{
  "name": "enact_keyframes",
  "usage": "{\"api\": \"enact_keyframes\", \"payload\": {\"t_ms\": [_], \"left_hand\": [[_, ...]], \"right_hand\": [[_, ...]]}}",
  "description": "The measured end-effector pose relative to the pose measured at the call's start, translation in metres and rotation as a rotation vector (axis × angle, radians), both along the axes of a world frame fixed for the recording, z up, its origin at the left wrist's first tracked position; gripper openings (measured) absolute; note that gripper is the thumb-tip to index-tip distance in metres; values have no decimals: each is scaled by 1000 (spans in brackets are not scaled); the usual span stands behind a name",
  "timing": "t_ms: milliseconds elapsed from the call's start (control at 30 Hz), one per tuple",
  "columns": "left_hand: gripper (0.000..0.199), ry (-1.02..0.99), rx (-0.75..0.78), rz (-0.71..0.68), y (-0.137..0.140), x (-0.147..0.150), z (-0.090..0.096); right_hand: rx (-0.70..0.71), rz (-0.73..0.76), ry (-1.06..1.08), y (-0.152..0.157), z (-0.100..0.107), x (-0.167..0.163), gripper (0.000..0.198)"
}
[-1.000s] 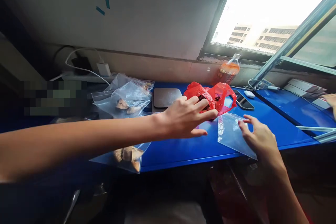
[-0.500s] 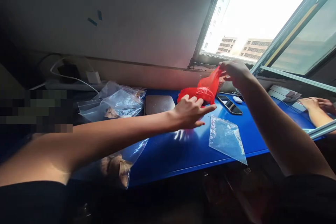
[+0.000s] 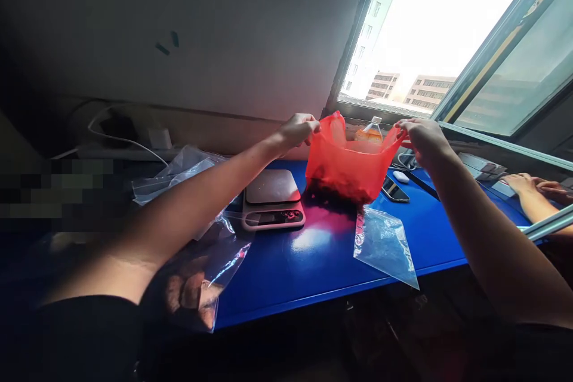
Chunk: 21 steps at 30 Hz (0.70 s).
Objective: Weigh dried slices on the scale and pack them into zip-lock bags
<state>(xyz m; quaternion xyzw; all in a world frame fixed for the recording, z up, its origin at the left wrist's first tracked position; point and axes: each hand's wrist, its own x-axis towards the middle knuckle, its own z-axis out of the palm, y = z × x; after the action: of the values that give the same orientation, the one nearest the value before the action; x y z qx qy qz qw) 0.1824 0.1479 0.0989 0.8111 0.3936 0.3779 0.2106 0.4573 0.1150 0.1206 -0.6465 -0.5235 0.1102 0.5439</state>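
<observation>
A red plastic bag (image 3: pixel 351 164) hangs spread between my two hands, its mouth held wide. Dark contents, too murky to name, lie in its bottom, which is at or just above the blue table (image 3: pixel 264 274). My left hand (image 3: pixel 299 129) pinches the bag's left top edge. At the right top edge, my right hand (image 3: pixel 421 134) is closed on the plastic. Left of the bag stands a kitchen scale (image 3: pixel 273 188) with nothing on its plate. A flat clear zip bag (image 3: pixel 385 245) lies in front of the red bag, near the table edge.
Clear bags (image 3: pixel 179 176) lie at the left, one holding brown pieces (image 3: pixel 192 292) at the front edge. Behind the red bag stands a bottle (image 3: pixel 372 130). A phone (image 3: pixel 394 190) and white case (image 3: pixel 400 176) lie right. Another person's hands (image 3: pixel 521 182) are at far right.
The red bag, bunched up before, is now pulled open and upright. My left hand has risen and moved left to its edge, uncovering the scale. My right hand has shifted slightly right and down.
</observation>
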Motion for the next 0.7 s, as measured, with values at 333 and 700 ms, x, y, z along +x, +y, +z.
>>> {"api": "enact_keyframes", "payload": {"t_ms": [333, 700], "left_hand": [[21, 253, 119, -305, -73, -22, -13], [13, 251, 199, -221, -39, -2, -29]], "right_hand": [[-419, 88, -578, -150, -164, 1, 53], [-445, 259, -1000, -43, -133, -79, 43]]}}
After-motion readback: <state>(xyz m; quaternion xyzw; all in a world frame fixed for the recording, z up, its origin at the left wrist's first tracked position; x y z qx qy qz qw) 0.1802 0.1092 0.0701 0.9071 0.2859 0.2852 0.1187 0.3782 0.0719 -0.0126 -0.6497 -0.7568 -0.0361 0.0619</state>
